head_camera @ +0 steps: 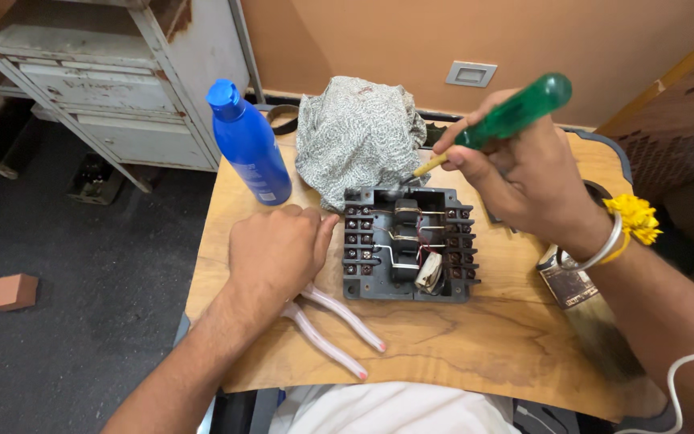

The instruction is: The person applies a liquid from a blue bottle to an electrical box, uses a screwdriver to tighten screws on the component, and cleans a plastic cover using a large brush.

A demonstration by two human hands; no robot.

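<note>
Right hand [524, 173] closed round green-handled screwdriver [508, 116], handle up and to the right, shaft slanting down-left, tip at upper-left rim of dark grey terminal block [407, 245]. Left hand [275, 249] curled loosely, knuckles up, nothing clearly gripped, fingertips pressed against block's left edge, resting over pink-handled pliers [335, 329] whose two handles splay toward the near desk edge. Terminal block flat on wooden desk [443, 337], between both hands, just right of left hand and below-left of right hand; roughly square, screw terminal rows down left and right sides, wires and small white part in the middle. Left hand nearer to block body, touching it; right hand apart from it, linked only through screwdriver tip. Screwdriver long axis diagonal, upper-right to lower-left. Beyond block: crumpled grey patterned cloth [355, 137] touching its far edge, blue plastic bottle [246, 145] upright to cloth's left, well clear of hands. Paintbrush [588, 313] lying on desk under right forearm, bristles toward near edge. Yellow flower band and metal bangle on right wrist. Off desk: white metal cabinet [114, 88] far left, brick-coloured block [11, 291] on dark floor
</note>
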